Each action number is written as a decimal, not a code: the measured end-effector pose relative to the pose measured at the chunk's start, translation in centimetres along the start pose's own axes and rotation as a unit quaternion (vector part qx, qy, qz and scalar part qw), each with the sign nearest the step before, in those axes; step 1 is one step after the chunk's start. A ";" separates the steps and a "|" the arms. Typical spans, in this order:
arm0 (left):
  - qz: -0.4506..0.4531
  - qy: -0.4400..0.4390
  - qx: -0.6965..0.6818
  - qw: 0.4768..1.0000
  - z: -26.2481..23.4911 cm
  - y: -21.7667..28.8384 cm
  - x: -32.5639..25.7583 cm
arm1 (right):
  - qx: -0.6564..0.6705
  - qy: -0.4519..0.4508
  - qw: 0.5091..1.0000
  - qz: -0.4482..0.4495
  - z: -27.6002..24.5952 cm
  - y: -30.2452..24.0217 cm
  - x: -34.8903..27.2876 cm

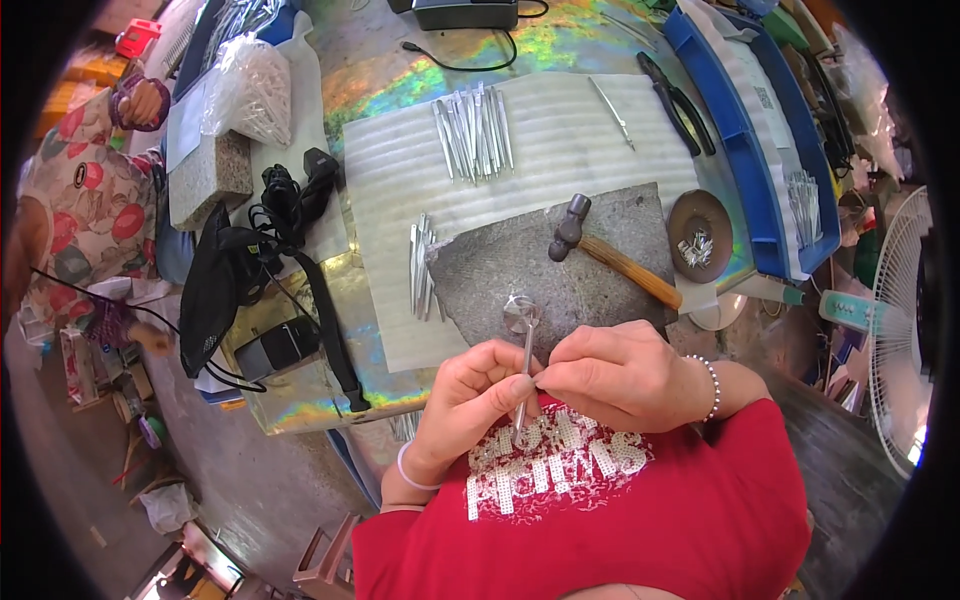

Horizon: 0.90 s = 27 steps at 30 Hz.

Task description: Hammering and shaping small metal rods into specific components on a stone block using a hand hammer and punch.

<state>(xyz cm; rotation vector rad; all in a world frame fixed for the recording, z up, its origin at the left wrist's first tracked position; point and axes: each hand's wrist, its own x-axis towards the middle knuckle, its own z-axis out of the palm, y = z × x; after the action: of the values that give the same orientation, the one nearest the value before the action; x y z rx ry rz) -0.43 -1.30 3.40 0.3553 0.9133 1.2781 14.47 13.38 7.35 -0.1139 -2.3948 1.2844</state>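
My left hand (478,393) is closed on a slim silver metal tool (528,352), held upright in front of my red shirt. The tool's far end meets or overlaps a small round shiny piece (519,312) on the grey stone slab (480,262); I cannot tell whether they are joined. Pinched together, the fingers of my right hand (625,375) come right up to the tool beside my left thumb. Whatever sits in that pinch is hidden. Across the slab lies a ball-peen hammer (615,262), its wooden handle toward the right.
Slim metal strips lie in a large bunch (474,135) and a smaller bunch (421,265) on white foam sheet (560,150). Right: pliers (680,110), a bowl (688,212) of small metal parts, a blue tray (735,150), a fan (900,330). Left: a black bag (215,280), another person (95,200).
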 end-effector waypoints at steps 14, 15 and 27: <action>-0.082 -0.077 0.015 0.993 0.5 0.4 0.5 | 0.546 0.017 0.743 0.386 1.0 2.3 -1.0; -0.084 -0.077 0.014 0.993 0.5 0.4 0.6 | 0.547 0.019 0.742 0.387 1.0 2.3 -1.1; -0.117 -0.071 -0.049 0.989 0.3 0.9 1.6 | 0.544 0.019 0.742 0.391 0.6 2.8 -0.1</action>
<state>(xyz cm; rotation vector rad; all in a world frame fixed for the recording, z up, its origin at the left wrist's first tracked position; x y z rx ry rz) -0.77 0.50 3.59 0.2513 0.7447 1.0632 13.98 14.52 4.72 -0.8152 -1.1464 2.7790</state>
